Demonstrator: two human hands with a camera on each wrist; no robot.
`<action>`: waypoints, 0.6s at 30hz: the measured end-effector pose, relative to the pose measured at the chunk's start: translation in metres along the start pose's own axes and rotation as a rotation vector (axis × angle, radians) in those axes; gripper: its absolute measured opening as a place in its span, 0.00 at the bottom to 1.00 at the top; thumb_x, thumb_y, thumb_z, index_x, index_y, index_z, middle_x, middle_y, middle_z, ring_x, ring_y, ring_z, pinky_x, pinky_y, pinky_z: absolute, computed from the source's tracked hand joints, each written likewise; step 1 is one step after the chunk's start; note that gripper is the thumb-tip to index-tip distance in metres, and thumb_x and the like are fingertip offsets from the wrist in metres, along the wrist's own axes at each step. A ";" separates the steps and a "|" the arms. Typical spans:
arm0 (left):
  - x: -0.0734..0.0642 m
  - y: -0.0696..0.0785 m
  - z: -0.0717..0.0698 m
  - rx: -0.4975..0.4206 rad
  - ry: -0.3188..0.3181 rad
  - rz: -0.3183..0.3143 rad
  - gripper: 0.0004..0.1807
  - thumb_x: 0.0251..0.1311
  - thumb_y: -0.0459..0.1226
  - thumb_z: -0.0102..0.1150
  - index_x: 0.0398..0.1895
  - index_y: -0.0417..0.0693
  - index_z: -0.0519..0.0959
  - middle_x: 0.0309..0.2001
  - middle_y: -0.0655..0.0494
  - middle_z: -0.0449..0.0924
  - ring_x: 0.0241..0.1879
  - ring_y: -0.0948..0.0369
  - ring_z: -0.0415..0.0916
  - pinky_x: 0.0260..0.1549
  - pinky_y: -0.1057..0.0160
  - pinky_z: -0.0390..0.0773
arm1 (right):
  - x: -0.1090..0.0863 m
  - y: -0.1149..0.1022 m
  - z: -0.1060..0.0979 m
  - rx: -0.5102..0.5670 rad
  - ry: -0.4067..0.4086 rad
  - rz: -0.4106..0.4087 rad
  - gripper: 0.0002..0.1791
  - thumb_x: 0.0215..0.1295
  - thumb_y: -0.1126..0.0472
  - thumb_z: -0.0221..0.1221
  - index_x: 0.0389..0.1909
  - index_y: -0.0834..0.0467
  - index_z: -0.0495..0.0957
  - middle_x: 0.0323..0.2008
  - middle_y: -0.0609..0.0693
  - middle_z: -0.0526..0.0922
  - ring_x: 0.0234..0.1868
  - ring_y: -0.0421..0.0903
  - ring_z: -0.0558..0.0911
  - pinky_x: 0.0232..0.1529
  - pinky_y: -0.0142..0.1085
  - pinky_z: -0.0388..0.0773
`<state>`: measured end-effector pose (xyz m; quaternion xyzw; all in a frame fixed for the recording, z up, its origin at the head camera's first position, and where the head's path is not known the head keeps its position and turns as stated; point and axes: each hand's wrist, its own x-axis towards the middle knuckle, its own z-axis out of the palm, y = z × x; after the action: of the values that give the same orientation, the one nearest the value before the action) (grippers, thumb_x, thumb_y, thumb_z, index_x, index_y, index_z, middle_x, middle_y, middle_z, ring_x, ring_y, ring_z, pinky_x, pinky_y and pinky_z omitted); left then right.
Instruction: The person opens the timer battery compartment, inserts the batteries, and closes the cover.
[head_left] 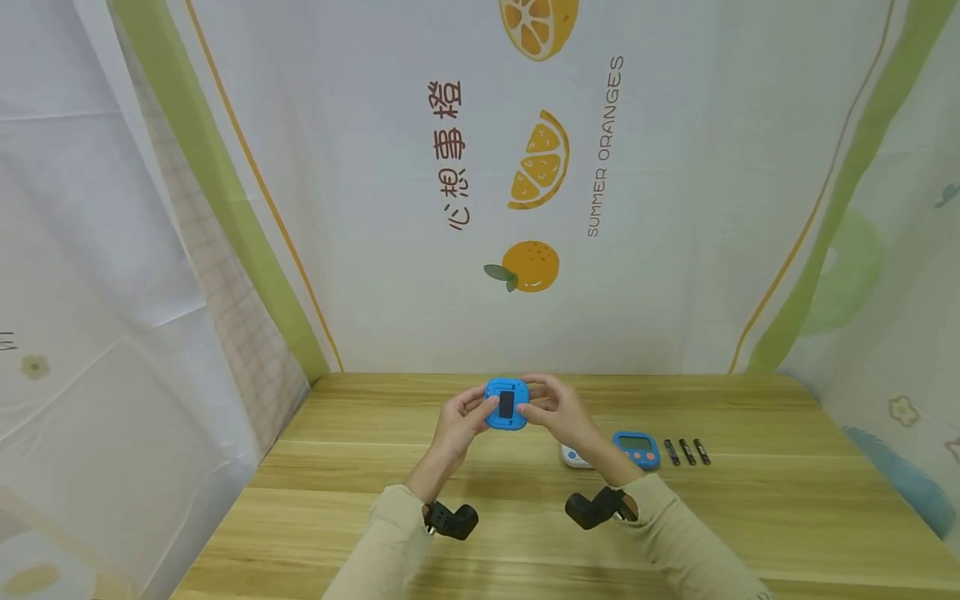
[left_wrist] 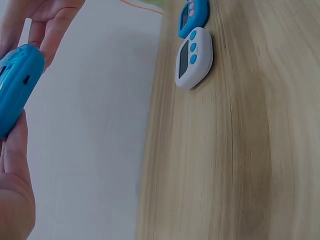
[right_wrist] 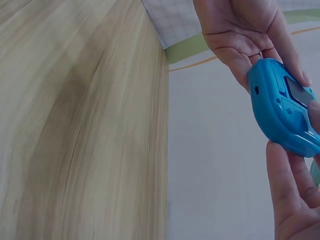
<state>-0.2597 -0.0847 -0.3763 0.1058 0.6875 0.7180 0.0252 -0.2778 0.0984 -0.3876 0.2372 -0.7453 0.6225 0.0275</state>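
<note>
A blue digital timer [head_left: 507, 404] is held up above the table, its back with a dark rectangular panel facing me. My left hand [head_left: 459, 421] grips its left side, the thumb lying on the back. On the other side, my right hand [head_left: 561, 414] pinches it between thumb and fingers. The left wrist view shows the timer's edge [left_wrist: 20, 82] with a small dark slot. In the right wrist view, the dark panel [right_wrist: 299, 92] is partly covered by fingers. The timer's front is hidden.
Behind the right forearm lies a white timer [head_left: 576, 457], partly hidden. Next to it is another blue timer [head_left: 636, 450] with pink buttons. Three small dark batteries [head_left: 687, 452] lie in a row to its right. A printed curtain [head_left: 405, 317] hangs behind the wooden table [head_left: 525, 550].
</note>
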 end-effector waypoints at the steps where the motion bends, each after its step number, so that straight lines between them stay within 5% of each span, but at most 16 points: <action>1: 0.000 0.000 0.000 -0.003 -0.006 0.001 0.23 0.60 0.34 0.51 0.58 0.32 0.64 0.50 0.37 0.72 0.37 0.65 0.75 0.36 0.67 0.77 | 0.000 0.000 0.000 0.010 -0.003 0.011 0.25 0.57 0.66 0.58 0.55 0.68 0.63 0.43 0.67 0.73 0.40 0.57 0.78 0.37 0.40 0.79; 14: -0.003 -0.002 0.004 0.029 -0.051 0.010 0.22 0.61 0.34 0.50 0.57 0.30 0.65 0.49 0.39 0.73 0.37 0.64 0.75 0.36 0.67 0.77 | -0.007 -0.017 -0.002 0.004 -0.020 -0.031 0.18 0.54 0.76 0.56 0.46 0.73 0.64 0.33 0.68 0.71 0.30 0.60 0.78 0.29 0.36 0.80; 18: 0.003 -0.012 0.003 0.026 -0.054 0.004 0.22 0.61 0.34 0.50 0.57 0.30 0.65 0.49 0.39 0.73 0.38 0.64 0.75 0.36 0.66 0.77 | -0.012 -0.025 -0.002 -0.019 -0.030 -0.050 0.18 0.54 0.77 0.55 0.45 0.74 0.63 0.32 0.68 0.71 0.29 0.60 0.78 0.29 0.36 0.80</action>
<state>-0.2637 -0.0807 -0.3876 0.1271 0.6957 0.7058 0.0409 -0.2582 0.1015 -0.3679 0.2647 -0.7454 0.6109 0.0341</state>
